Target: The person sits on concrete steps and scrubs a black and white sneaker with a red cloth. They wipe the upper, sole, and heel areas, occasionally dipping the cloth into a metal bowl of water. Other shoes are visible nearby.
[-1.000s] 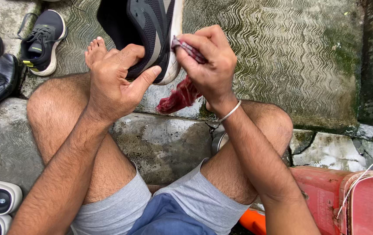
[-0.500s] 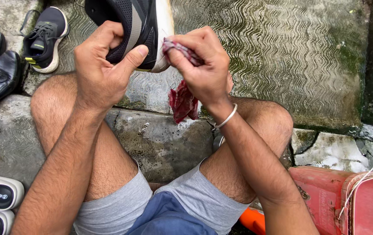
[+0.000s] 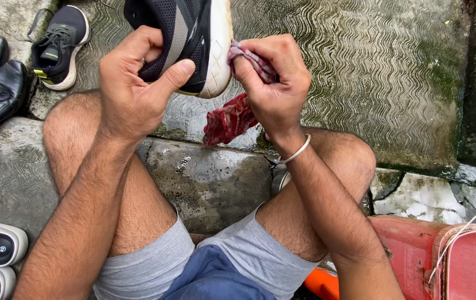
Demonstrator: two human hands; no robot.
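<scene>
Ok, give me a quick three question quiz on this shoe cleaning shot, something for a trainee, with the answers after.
1. True or false: the left hand holds the black sneaker off the ground.
2. What does the right hand grip? A) a brush B) a red cloth C) a sponge
3. Fill in: the cloth is pressed against the sneaker's white ____.

Key: 1 true. 2 B. 3 sole.
</scene>
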